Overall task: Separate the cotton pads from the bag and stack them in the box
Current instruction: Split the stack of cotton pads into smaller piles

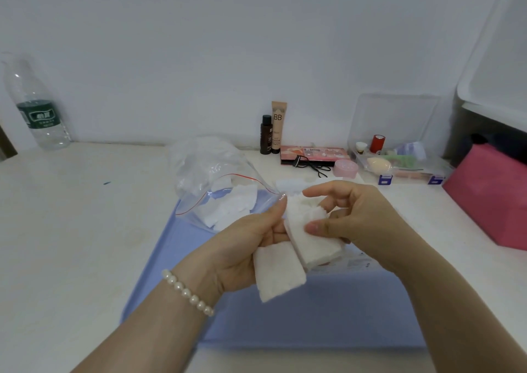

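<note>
Between the two hands, above the blue mat, a clump of white cotton pads held in two bundles. Left hand curled round the lower bundle, thumb tip up by the top of the other. Right hand pinching the upper bundle, thumb on its near face, fingers curled behind, index finger lifted free. Long axis of both bundles slanting from up-left to down-right, the two lying side by side and touching along one edge. Just beyond the left hand, the clear zip bag, mouth toward the hands, more pads loose inside. Under and beyond the right hand, partly hidden, what looks like the box; nearer the right hand, so probably the hand to set pads down.
</note>
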The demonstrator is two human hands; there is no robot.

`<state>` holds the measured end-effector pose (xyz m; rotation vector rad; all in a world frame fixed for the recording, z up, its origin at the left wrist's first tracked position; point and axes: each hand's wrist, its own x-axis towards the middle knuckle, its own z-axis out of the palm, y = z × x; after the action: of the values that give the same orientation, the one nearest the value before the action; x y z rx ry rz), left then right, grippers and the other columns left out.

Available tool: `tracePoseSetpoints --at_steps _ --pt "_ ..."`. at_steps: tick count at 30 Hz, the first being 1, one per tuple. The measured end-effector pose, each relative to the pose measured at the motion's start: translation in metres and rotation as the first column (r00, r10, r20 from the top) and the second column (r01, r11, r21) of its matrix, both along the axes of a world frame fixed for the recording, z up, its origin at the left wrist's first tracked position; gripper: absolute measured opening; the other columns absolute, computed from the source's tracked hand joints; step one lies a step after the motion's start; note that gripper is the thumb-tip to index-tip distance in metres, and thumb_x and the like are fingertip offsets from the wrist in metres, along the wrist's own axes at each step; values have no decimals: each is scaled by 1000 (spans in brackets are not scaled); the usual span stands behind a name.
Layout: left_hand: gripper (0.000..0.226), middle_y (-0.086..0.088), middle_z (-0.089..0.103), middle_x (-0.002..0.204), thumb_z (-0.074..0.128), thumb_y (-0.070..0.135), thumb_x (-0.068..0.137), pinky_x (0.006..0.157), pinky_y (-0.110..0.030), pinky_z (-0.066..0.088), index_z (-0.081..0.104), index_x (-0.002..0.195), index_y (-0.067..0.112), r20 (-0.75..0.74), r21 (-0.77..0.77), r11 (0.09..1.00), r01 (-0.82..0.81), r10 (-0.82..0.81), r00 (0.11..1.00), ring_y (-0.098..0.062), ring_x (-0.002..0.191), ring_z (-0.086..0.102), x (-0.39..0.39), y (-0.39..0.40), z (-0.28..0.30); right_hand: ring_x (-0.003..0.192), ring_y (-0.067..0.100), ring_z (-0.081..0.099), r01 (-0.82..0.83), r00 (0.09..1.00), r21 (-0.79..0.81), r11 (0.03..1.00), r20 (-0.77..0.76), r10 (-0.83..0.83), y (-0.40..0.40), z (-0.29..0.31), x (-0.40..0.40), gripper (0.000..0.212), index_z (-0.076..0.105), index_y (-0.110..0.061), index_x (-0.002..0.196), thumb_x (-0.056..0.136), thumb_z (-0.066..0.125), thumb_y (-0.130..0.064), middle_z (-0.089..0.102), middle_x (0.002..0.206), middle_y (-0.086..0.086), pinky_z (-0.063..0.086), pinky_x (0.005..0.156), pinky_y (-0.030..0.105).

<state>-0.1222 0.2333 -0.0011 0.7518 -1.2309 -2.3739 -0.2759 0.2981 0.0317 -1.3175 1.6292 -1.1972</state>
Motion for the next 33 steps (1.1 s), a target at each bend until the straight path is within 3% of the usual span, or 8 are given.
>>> tracePoseSetpoints --at_steps 4,7,12,15,18,22,25,33 --pt "30 -14 72 84 58 20 80 53 -25 54 64 99 -3 -8 -47 995 -85 85 996 -22 68 70 0 -1 -1 56 6 43 180 889 -312 933 -354 -290 -3 -13 5 28 63 -27 89 68 80 -19 53 73 -5 37 55 9" --pt "19 -11 71 74 51 13 92 50 -23 53 64 91 0 -29 -72 975 -208 206 978 -18 61 69 2 -5 1 54 9 42 236 804 -532 813 -363 -472 3 -14 23 31 53 -22 55 70 70 -42 44 49 -9 33 50 13" --pt "23 -16 72 82 48 14 95 61 -29 59 64 94 -3 -84 -53 941 -335 330 940 -21 67 70 2 -9 0 46 13 44 225 753 -111 968 -611 -244 6 -15 43 57 45 -13 41 65 65 -61 53 45 4 39 52 31" --pt "28 -23 69 101 48 17 96 72 -37 58 59 108 -6 -70 -54 925 -375 371 926 -29 79 68 1 -8 0 42 9 48 126 904 -39 991 -407 -131 3 -15 39 41 58 -9 46 70 77 -36 61 49 5 46 51 31" --pt "25 -20 64 91 46 20 97 67 -37 51 60 102 0 -77 -141 899 -416 408 910 -31 81 60 2 -10 0 35 6 46 -50 990 -55 997 -137 42 8 -2 34 22 67 -9 53 68 79 -19 58 43 1 39 41 18" --pt "24 -16 65 87 41 10 97 59 -25 52 60 103 -4 -109 -257 885 -388 372 922 -29 80 62 0 -11 0 36 15 52 -64 924 -219 974 357 141 10 7 28 12 70 -8 62 57 71 -18 62 51 12 38 34 19" --pt "23 -10 73 95 45 5 95 71 -24 57 66 104 3 -145 -305 884 -355 325 934 -17 85 70 -2 -3 1 35 15 51 81 935 -208 975 354 -3 4 -1 26 18 69 -3 73 63 70 -17 61 51 12 36 33 20" --pt "28 -16 72 100 40 14 97 75 -32 59 65 103 2 -154 -241 922 -302 271 950 -24 87 71 -1 -2 4 27 12 41 219 967 -255 942 185 -174 0 -11 25 10 62 0 75 77 71 -6 52 36 0 32 32 13"
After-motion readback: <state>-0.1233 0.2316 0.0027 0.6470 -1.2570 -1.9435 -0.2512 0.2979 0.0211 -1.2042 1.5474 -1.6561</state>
